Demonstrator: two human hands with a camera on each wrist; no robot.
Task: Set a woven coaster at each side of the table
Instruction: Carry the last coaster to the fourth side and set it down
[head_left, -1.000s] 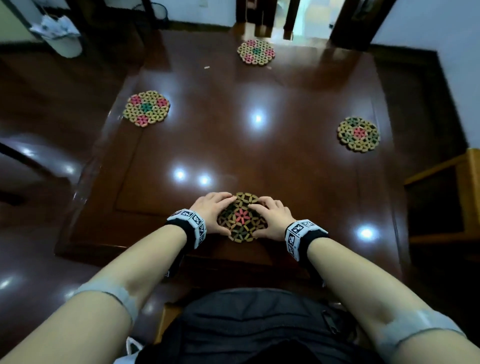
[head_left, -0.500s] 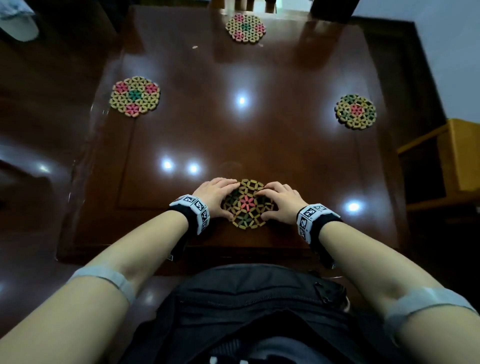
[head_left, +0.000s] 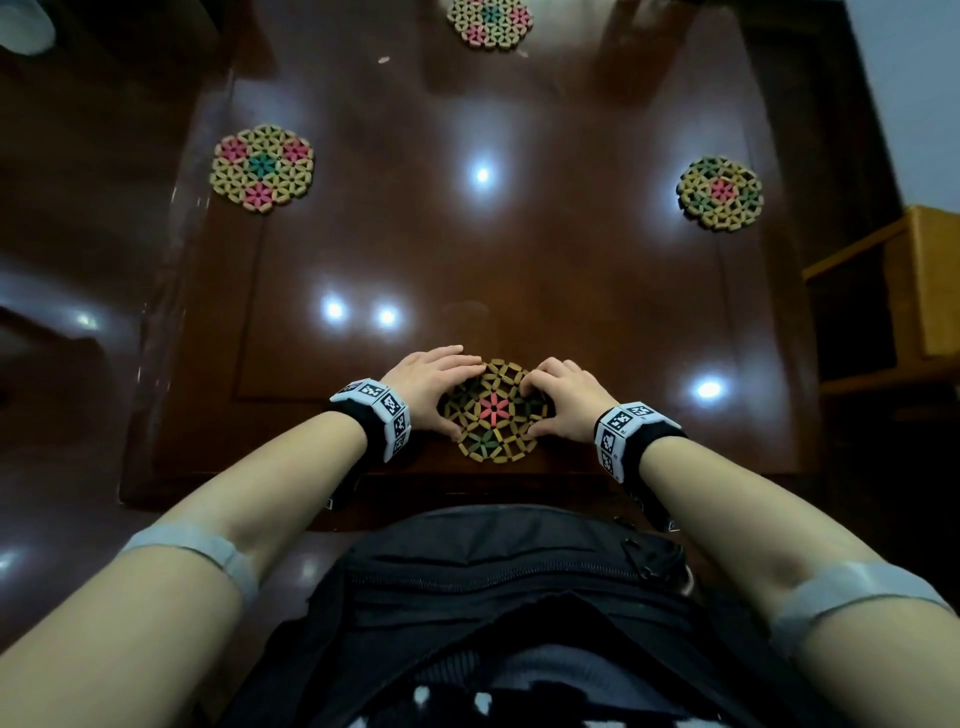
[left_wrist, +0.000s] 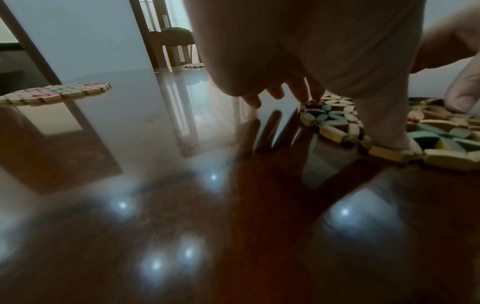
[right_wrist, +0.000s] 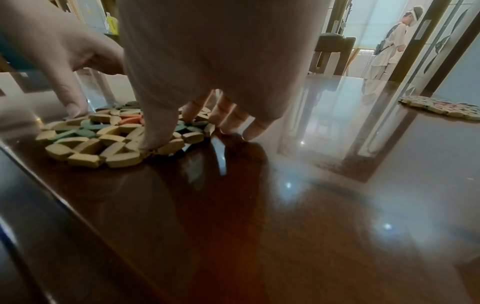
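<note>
Four round woven coasters lie flat on the dark glossy table (head_left: 519, 260): one at the far side (head_left: 488, 23), one at the left (head_left: 262, 167), one at the right (head_left: 720, 192), and one at the near edge (head_left: 493, 410). My left hand (head_left: 434, 387) rests on the near coaster's left rim, thumb and fingertips touching it. From the other side my right hand (head_left: 561, 397) does the same. In the left wrist view the thumb (left_wrist: 389, 135) presses on the coaster (left_wrist: 335, 115). The right wrist view shows the thumb (right_wrist: 155, 135) pressing its rim (right_wrist: 103, 131).
A light wooden chair or shelf (head_left: 930, 280) stands to the right of the table. A black bag (head_left: 493, 597) hangs at my front. Beyond the far side are a chair (right_wrist: 332, 53) and a person standing in a doorway (right_wrist: 389, 45).
Both hands stay on the near coaster, which has hardly shifted. The head view has tilted down, so the other coasters sit higher in the picture.
</note>
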